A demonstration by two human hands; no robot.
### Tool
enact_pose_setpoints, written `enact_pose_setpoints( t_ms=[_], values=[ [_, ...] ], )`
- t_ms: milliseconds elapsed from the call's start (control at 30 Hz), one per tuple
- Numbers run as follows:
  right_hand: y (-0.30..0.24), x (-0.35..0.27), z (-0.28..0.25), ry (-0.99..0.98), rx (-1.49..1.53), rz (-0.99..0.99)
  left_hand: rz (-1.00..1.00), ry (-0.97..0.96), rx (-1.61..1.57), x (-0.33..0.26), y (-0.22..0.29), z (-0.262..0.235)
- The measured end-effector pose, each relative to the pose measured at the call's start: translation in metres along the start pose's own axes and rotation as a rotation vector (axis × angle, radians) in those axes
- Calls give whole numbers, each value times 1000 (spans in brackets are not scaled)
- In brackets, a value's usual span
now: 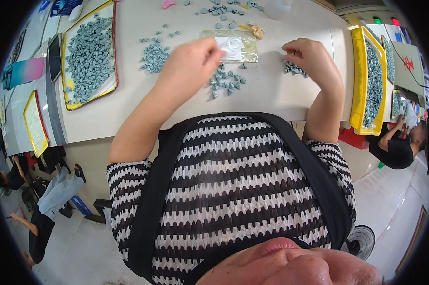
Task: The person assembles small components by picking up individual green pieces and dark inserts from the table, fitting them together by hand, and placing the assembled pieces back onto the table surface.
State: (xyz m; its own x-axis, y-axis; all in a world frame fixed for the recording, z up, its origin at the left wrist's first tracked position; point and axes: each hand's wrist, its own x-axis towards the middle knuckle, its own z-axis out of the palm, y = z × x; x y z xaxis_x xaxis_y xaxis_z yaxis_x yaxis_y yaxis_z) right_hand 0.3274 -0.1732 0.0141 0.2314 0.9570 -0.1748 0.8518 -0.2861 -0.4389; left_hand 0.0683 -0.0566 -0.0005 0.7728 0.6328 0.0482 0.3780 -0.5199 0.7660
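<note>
My left hand (190, 59) hovers over the white table, left of a flat clear plastic packet (249, 47) with a white piece on it. Its fingers are curled together and slightly blurred; whatever they may hold is hidden. Below the packet lies a loose group of small grey-green stone-like pieces (228, 81). My right hand (314, 57) is bent over a small, darker cluster of such pieces (295, 70). Its thumb and fingers are drawn together, and anything between them is too small to see. Another heap of pieces (155, 56) sits to the left of my left hand.
A shallow yellow-edged tray (113, 61) full of pieces stands at left, beside a dark phone (55, 56). On the right is a yellow bin (356, 80) of darker pieces. More pieces (219, 10) and a crumpled tan scrap (257, 31) lie farther back. Other people sit on both sides.
</note>
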Motion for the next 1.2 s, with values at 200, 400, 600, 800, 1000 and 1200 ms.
enact_pose_setpoints(
  t_ms=[200,400,600,800,1000,1200],
  values=[
    [-11,-1,12,-85,-40,-35,-20,391,506,8,-35,-16],
    [-17,0,12,-17,213,-15,-57,419,530,16,-58,-40],
    [-5,10,15,3,186,-96,102,314,527,19,-62,-15],
    [-4,13,18,26,411,5,14,298,561,25,-60,-6],
    [-9,13,25,169,464,-115,199,461,297,22,-38,-6],
    [-33,8,39,339,415,-347,-42,90,-416,6,-1,5]
  ],
)
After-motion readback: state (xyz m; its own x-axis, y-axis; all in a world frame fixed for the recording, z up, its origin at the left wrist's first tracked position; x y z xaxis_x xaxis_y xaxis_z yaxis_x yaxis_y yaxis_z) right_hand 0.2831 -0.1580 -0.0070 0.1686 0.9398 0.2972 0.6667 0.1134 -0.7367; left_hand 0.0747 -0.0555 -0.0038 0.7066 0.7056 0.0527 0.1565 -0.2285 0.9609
